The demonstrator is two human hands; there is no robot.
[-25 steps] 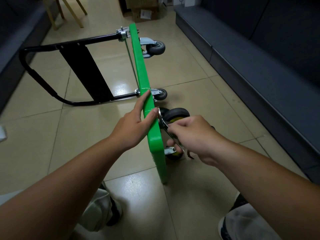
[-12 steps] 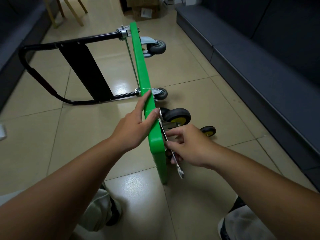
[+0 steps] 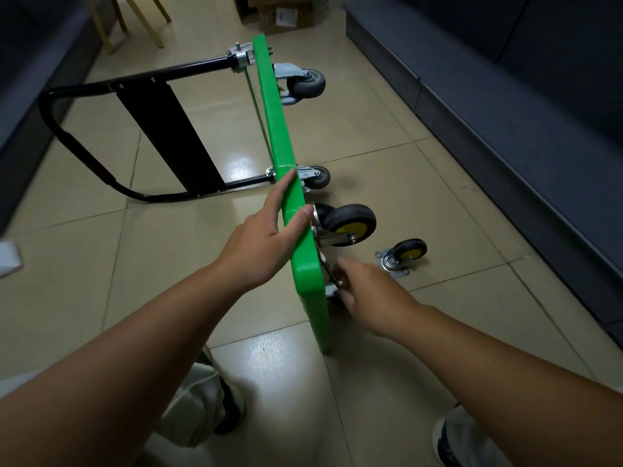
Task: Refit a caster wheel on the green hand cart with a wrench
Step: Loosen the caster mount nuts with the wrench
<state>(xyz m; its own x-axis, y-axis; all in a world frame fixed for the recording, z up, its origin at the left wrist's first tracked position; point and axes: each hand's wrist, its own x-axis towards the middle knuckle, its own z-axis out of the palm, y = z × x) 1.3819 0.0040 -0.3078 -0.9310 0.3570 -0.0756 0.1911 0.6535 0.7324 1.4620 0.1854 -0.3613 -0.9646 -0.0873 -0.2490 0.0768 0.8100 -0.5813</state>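
- The green hand cart (image 3: 269,106) stood on its long edge on the floor, its black handle (image 3: 101,85) stretched out on the deck side.
- The left hand (image 3: 266,241) rested on the cart's top edge, fingers straight and thumb across it; its grip was slack.
- The right hand (image 3: 367,291), blurred, reached the wrench (image 3: 328,273) at the cart's underside; its grip could not be told.
- A yellow-hubbed caster wheel (image 3: 350,224) sat against the underside.
- A smaller loose caster (image 3: 404,257) lay on the floor, apart from the cart.

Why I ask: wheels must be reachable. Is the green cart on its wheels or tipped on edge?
Tipped on edge: the green cart stands on its side, its casters pointing sideways.
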